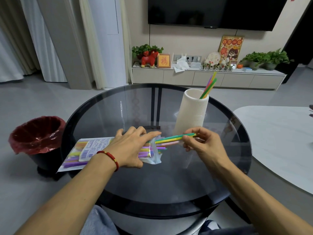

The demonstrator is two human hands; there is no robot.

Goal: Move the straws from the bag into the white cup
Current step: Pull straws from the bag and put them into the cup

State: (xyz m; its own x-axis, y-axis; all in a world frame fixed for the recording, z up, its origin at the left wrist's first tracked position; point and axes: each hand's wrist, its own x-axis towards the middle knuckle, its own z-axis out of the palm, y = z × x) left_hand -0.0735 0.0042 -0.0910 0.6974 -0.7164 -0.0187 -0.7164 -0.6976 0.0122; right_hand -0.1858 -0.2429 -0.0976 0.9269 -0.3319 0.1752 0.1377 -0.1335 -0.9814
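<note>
A clear plastic bag (84,152) of coloured straws lies flat on the round glass table (152,180), its open mouth facing right. My left hand (130,148) presses down on the bag near that mouth. My right hand (201,145) pinches the ends of a few straws (169,139), green, yellow and pink, which stick partway out of the bag. Behind my right hand stands the tall white ribbed cup (193,112), upright, with several straws (210,84) leaning out of its rim to the right.
A black bin with a red liner (37,136) stands on the floor left of the table. A white table (279,141) sits close on the right. A TV cabinet with plants and ornaments (208,77) runs along the far wall.
</note>
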